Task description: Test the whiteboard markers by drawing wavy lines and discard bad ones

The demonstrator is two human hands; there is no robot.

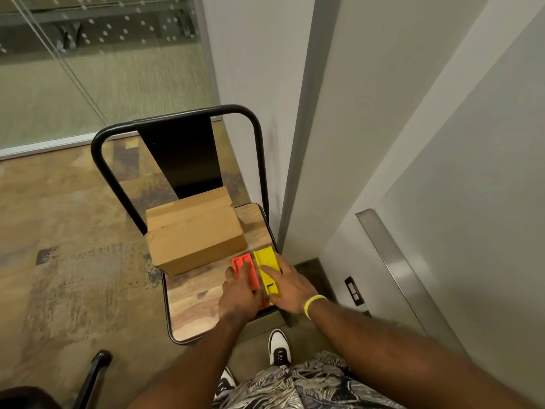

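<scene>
Two flat plastic trays lie side by side on the right part of a wooden chair seat point(188, 302): an orange tray point(241, 261) and a yellow tray point(265, 258). My left hand point(240, 293) lies over the near half of the orange tray, fingers curled onto it. My right hand point(287, 286), with a yellow band on the wrist, covers the near right part of the yellow tray, its fingers spread across the tray's width. No marker shows in either tray; my hands hide much of both trays.
A closed cardboard box point(194, 231) takes up the back of the seat, touching the trays' far left side. The chair's black metal back point(177, 143) rises beyond it. A white wall point(324, 143) stands close on the right, a glass partition point(88, 69) at the far left.
</scene>
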